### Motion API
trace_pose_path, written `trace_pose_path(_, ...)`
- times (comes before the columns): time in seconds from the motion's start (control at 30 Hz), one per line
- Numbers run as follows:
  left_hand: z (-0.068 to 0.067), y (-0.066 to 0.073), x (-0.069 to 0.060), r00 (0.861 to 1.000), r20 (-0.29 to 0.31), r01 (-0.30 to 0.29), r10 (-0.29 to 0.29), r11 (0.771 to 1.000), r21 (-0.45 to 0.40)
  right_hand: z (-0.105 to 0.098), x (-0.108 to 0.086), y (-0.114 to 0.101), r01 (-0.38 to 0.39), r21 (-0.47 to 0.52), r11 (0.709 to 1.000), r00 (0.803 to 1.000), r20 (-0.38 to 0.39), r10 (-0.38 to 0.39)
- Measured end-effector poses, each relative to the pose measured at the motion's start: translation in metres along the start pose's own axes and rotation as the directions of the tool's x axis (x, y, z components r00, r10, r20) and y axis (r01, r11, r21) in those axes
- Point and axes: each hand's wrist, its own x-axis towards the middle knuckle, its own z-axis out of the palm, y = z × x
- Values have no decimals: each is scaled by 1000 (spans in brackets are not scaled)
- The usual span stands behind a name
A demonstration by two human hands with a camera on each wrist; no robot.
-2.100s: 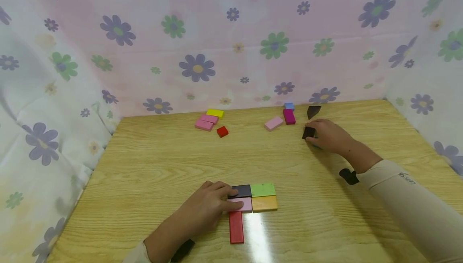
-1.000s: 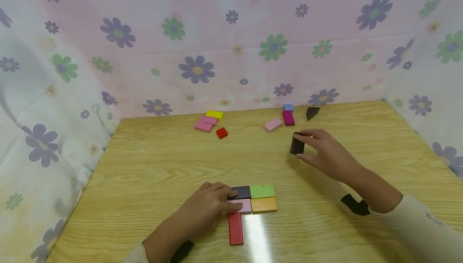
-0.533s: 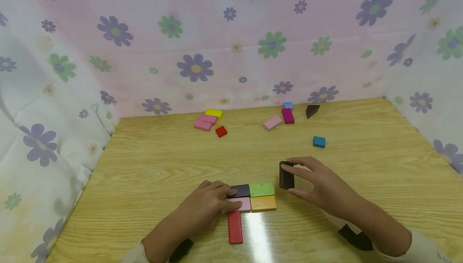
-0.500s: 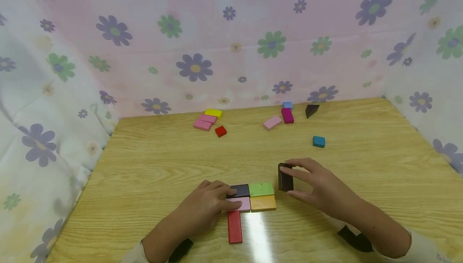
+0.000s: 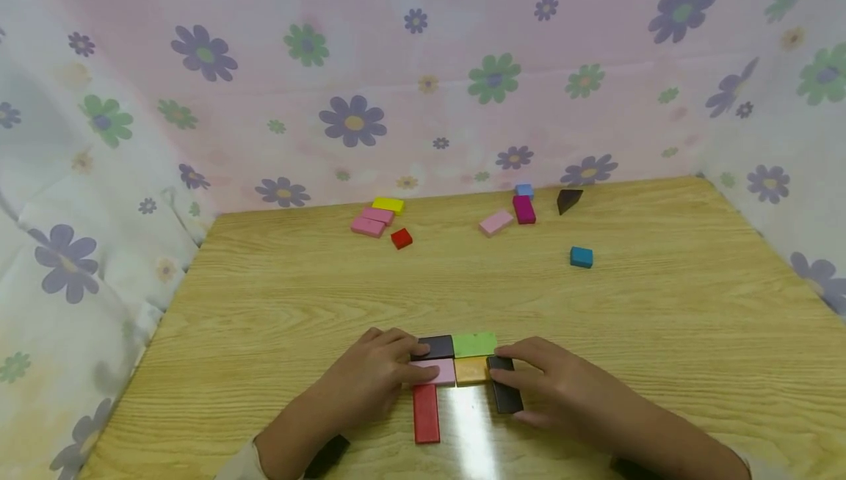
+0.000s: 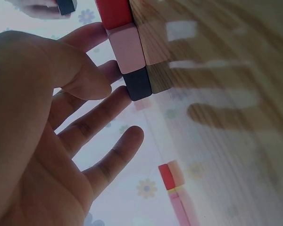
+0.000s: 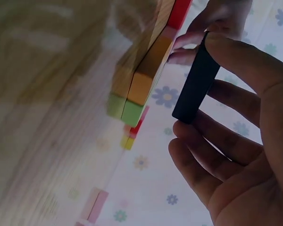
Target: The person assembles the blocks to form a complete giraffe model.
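Near the front of the table, a flat black block (image 5: 440, 348) and a lime green block (image 5: 474, 344) lie side by side, with a light pink block (image 5: 446, 372) and an orange block (image 5: 471, 371) right below them. A red block (image 5: 426, 415) extends lengthwise toward the front from the pink one. My left hand (image 5: 366, 373) rests its fingertips on the black and pink blocks, fingers extended. Between thumb and fingers, my right hand (image 5: 565, 392) pinches a second black block (image 7: 196, 80), held apart from the table at the orange block's right side.
At the back left lie a yellow block (image 5: 388, 205), two pink blocks (image 5: 368, 227) and a small red block (image 5: 401, 238). Further right are a pink block (image 5: 496, 223), a magenta block (image 5: 524, 210), a light blue block (image 5: 524, 191), a dark wedge (image 5: 568, 201) and a blue block (image 5: 581, 257).
My right hand has taken the black block from the back right and carried it left and toward the front, beside the orange block. The blue block has come into view. My left hand stays put.
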Motion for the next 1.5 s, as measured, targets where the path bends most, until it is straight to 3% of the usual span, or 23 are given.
trace_pose_path(0.13, 0, 0, -1, 1000, 7, 9, -9, 1000, -3, 3, 0, -7, 46, -23, 999, 999, 28, -46)
trace_pose_path(0.5, 0, 2, 1, 999, 37, 18, -19, 1000, 17, 1, 2, -15, 48, -5, 999, 990, 135, -47)
trace_pose_path(0.83, -1, 3, 0, 1000, 16, 13, -13, 1000, 22, 8, 0, -14, 142, -33, 989, 985, 104, -138)
trace_pose_path(1.5, 0, 3, 1, 1000, 19, 23, -23, 1000, 7, 10, -2, -13, 82, -111, 990, 991, 112, -70)
